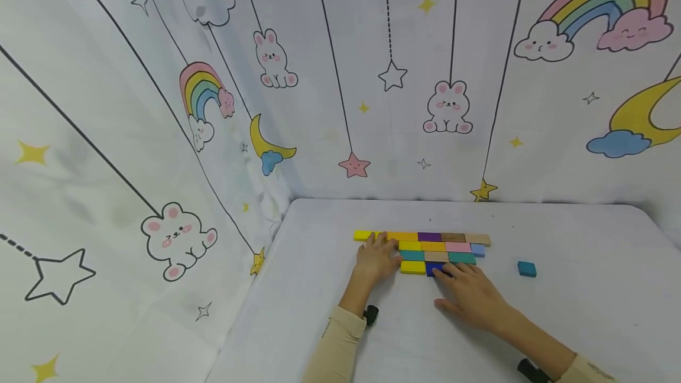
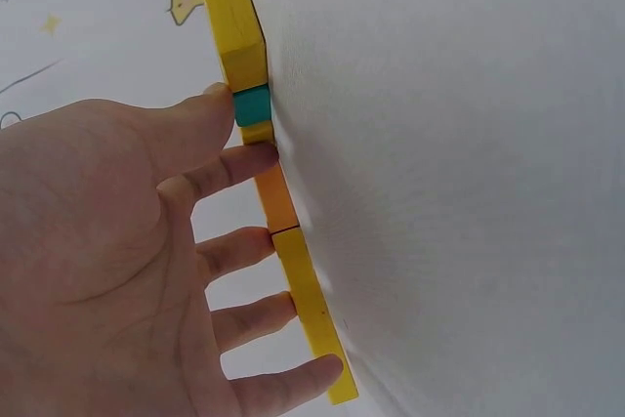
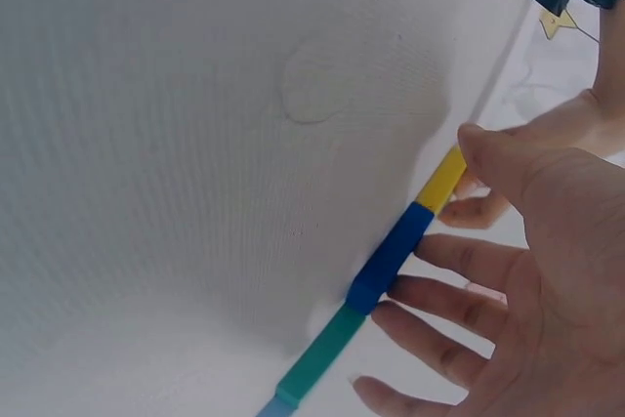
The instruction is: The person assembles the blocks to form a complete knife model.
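Coloured wooden blocks lie flat in staggered rows on the white table. My left hand (image 1: 376, 259) reaches over the left ends of the rows. Its extended fingertips rest along the long yellow block (image 2: 311, 300) and the orange block (image 2: 276, 192); its thumb is by the teal block (image 2: 252, 106). The front row holds a yellow block (image 1: 412, 268) and a dark blue block (image 1: 434, 269). My right hand (image 1: 473, 294) spreads its fingers at the dark blue block, with fingertips against it in the right wrist view. A green block (image 3: 320, 351) lies behind, beside the remaining fingers.
A single teal block (image 1: 527, 269) lies apart to the right. Purple (image 1: 429, 236), brown (image 1: 453, 237) and pale wood (image 1: 477, 239) blocks continue the back row. Pink (image 1: 458, 247) and small light blue (image 1: 478, 250) blocks end the second. A patterned curtain (image 1: 393, 135) borders the table (image 1: 596, 312).
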### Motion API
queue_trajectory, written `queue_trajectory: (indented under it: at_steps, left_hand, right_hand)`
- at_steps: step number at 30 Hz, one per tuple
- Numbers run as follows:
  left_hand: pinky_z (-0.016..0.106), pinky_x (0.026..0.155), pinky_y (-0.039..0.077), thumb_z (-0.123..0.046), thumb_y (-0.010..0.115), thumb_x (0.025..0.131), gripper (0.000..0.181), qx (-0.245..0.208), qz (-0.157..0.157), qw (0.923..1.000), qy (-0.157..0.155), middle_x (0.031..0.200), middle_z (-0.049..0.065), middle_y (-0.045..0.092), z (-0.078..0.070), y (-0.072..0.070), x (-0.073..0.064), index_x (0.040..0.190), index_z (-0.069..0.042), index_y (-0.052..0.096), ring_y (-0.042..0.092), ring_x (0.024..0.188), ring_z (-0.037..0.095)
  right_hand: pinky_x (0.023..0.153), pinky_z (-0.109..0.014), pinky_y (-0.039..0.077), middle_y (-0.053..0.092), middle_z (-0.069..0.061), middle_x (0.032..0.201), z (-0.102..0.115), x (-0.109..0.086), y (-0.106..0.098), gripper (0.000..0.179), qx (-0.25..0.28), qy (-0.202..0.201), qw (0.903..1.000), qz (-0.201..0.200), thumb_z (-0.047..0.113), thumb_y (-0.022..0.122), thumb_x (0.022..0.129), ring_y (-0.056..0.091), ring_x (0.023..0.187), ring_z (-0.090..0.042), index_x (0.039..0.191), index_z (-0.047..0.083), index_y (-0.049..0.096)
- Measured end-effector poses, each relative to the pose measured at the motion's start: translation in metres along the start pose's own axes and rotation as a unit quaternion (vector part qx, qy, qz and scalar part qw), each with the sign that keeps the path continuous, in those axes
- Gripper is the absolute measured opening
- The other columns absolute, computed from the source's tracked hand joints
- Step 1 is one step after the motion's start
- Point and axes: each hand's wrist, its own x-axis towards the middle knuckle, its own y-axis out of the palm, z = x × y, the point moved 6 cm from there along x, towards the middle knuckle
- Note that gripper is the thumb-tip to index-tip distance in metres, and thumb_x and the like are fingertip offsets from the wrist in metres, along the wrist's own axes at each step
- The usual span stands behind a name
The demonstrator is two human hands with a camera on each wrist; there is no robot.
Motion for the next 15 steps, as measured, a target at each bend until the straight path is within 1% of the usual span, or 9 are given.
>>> queue_trajectory:
  at_steps: [6, 15]
  left_hand:
    - [0.059, 0.121, 0.034, -0.052, 0.052, 0.107, 0.044, 0.001, 0.0, 1.0, 0.0, 0.169, -0.003, 0.032, -0.0009, -0.0002, -0.0002, 0.149, -0.037, 0.054, 0.026, 0.157, 0.03]
    - [0.06, 0.12, 0.035, -0.051, 0.051, 0.107, 0.044, 0.002, 0.01, 0.9999, 0.001, 0.17, -0.003, 0.031, -0.0013, -0.0007, -0.0007, 0.15, -0.039, 0.053, 0.025, 0.157, 0.03]
  right_hand:
    - [0.106, -0.062, 0.048, 0.065, -0.014, 0.131, 0.0007, 0.0021, 0.0002, 0.072, 0.0, 0.0, 1.0, 0.0, 0.056, 0.083, 0.083, 0.059, 0.115, -0.036, 0.136, 0.01, 0.07]
    - [0.105, -0.063, 0.048, 0.065, -0.015, 0.13, 0.002, 0.0042, 0.0007, 0.072, -0.003, 0.002, 1.0, 0.007, 0.056, 0.083, 0.083, 0.059, 0.115, -0.037, 0.136, 0.009, 0.07]
